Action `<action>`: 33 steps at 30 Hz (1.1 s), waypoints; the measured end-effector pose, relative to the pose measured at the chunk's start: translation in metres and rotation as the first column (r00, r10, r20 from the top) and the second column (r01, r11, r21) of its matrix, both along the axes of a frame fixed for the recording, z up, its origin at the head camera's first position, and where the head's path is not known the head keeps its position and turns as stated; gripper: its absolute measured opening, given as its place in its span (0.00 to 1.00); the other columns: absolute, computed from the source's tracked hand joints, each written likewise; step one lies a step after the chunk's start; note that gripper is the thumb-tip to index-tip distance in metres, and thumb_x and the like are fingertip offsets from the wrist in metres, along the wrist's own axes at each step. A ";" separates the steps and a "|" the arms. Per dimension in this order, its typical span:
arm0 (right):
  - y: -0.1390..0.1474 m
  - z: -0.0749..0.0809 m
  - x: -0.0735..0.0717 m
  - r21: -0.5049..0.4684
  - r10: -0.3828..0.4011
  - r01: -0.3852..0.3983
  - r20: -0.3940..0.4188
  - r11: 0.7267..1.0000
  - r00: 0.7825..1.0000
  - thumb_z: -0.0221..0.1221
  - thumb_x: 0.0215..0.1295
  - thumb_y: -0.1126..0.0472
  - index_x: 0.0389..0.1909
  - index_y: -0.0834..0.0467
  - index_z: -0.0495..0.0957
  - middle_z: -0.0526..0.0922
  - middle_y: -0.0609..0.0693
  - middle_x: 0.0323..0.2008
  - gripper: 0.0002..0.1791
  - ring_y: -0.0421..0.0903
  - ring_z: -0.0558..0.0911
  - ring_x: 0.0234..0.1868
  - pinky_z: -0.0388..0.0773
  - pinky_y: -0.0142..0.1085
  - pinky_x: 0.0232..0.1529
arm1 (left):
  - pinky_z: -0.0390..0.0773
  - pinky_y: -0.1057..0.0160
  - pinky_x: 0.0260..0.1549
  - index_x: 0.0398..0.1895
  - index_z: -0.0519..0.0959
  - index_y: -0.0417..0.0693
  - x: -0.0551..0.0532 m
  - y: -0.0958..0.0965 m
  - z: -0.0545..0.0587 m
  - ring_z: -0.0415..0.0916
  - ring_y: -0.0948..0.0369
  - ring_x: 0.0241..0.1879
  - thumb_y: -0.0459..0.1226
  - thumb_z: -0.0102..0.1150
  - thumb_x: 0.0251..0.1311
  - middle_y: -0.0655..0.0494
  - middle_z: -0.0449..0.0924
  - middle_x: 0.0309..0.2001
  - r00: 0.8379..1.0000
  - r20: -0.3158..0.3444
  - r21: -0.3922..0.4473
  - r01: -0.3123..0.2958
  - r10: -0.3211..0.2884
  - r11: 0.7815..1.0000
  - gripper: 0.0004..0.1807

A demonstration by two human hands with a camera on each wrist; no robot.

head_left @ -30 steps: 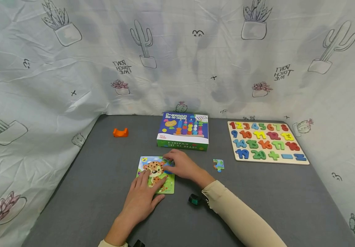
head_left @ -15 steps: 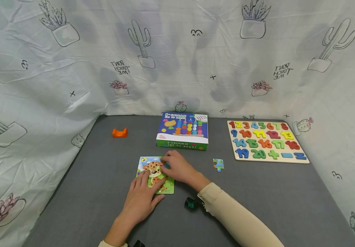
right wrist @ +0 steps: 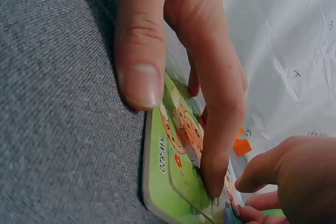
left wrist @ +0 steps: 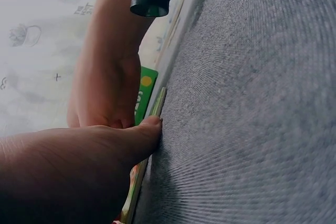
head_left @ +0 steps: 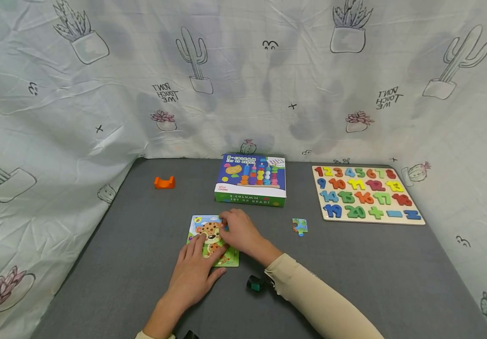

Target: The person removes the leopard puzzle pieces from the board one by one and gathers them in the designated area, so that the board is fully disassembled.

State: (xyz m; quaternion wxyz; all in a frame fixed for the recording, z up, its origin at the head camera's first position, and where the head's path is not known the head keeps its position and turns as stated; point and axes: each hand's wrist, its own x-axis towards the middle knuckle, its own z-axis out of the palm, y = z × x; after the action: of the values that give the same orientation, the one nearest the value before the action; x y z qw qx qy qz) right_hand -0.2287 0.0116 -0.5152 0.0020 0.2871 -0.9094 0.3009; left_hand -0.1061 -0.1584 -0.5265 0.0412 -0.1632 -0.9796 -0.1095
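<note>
A small jigsaw puzzle (head_left: 210, 229) with a spotted leopard cub on a green and blue ground lies flat on the grey table. My left hand (head_left: 192, 270) rests across its lower left, fingers spread and fairly straight, with the thumb by the near edge. At the upper right part of the puzzle my right hand (head_left: 242, 231) has its fingers bent. In the right wrist view, its thumb and fingertips pinch at a blue puzzle piece (right wrist: 231, 214), mostly hidden by the hand. One loose puzzle piece (head_left: 300, 227), blue and green, lies to the right.
A boxed bead toy (head_left: 250, 180) stands behind the puzzle. To the far right lies a wooden number board (head_left: 368, 195). An orange plastic piece (head_left: 165, 182) sits at back left. Printed white cloth (head_left: 243, 94) hangs around the table.
My right hand has shifted slightly left and nearer, its fingers drawing closer together over the puzzle's upper right. The left hand holds its place. The loose piece has not moved.
</note>
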 end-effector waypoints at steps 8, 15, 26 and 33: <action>-0.001 0.000 -0.001 0.011 -0.012 0.011 0.041 1.000 0.999 0.69 0.72 0.63 0.56 0.61 0.88 0.82 0.50 0.39 0.15 0.49 0.80 0.44 0.81 0.44 0.44 | 0.65 0.31 0.70 0.75 0.80 0.67 -0.001 -0.001 0.002 0.60 0.35 0.77 0.57 0.70 0.70 0.31 0.62 0.77 1.000 -0.004 -0.009 0.006 -0.006 1.000 0.31; 0.000 0.000 -0.006 0.024 -0.006 0.004 0.066 1.000 0.998 0.72 0.70 0.61 0.57 0.61 0.87 0.81 0.48 0.38 0.17 0.46 0.78 0.41 0.77 0.40 0.40 | 0.64 0.31 0.70 0.76 0.79 0.67 -0.002 0.000 0.004 0.59 0.34 0.78 0.58 0.69 0.71 0.31 0.62 0.77 1.000 0.001 -0.023 0.003 -0.003 1.000 0.32; 0.002 0.000 -0.006 0.016 0.008 -0.009 0.078 1.000 0.997 0.74 0.68 0.60 0.57 0.59 0.86 0.79 0.47 0.40 0.19 0.46 0.76 0.43 0.77 0.40 0.42 | 0.65 0.31 0.69 0.76 0.79 0.66 -0.002 0.000 0.001 0.60 0.34 0.77 0.57 0.69 0.71 0.30 0.61 0.77 1.000 -0.013 -0.019 0.007 -0.007 1.000 0.32; 0.002 -0.002 -0.009 0.003 0.033 -0.034 0.072 0.999 0.997 0.75 0.69 0.59 0.56 0.58 0.84 0.80 0.47 0.39 0.18 0.45 0.77 0.44 0.78 0.41 0.44 | 0.64 0.30 0.70 0.76 0.78 0.66 -0.001 0.001 -0.002 0.59 0.34 0.78 0.57 0.69 0.71 0.30 0.62 0.78 1.000 -0.006 -0.015 0.001 -0.001 1.000 0.32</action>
State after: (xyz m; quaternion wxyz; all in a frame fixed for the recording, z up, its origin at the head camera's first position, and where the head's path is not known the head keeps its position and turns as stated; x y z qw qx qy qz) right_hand -0.2377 0.0139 -0.5172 -0.0363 0.2913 -0.9045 0.3093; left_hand -0.1072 -0.1576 -0.5284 0.0429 -0.1643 -0.9802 -0.1016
